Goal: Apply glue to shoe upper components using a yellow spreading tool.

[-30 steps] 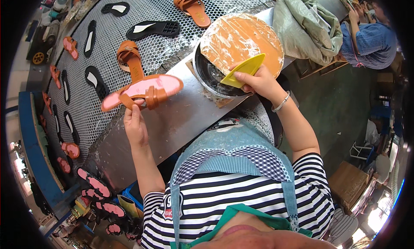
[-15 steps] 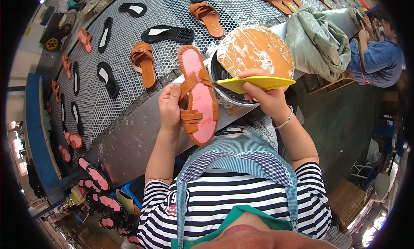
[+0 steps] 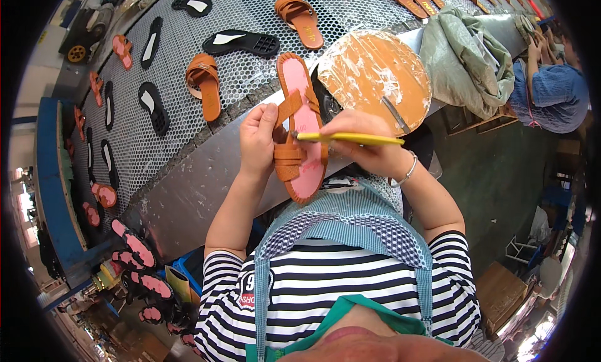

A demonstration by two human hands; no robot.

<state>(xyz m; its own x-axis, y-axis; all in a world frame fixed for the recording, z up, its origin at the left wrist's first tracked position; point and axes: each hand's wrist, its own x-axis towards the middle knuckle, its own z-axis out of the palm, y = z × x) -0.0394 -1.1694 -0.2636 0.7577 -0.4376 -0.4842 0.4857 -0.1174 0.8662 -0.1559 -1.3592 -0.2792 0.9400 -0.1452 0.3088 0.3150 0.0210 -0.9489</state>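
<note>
My left hand grips a tan strappy sandal upper by its left edge, fingers closed. The upper's pink underside faces up, with its long axis running away from me. In my right hand is a yellow-handled brush, held nearly level across the upper. The brush tip meets the left side, close to the lower strap; its bristles are hard to make out. Just beyond my right hand, a round orange lid, smeared with whitish residue, covers part of a dark container. A grey strip lies on that lid.
A perforated metal worktable carries black soles and tan sandals. Right of the lid lies a grey-green cloth. Another person in blue sits farther right. More pink-faced uppers hang at lower left.
The brush has moved from the upper's far strap down and left toward the lower strap. My left hand and the upper have shifted slightly right. The grey strip on the lid has come into view.
</note>
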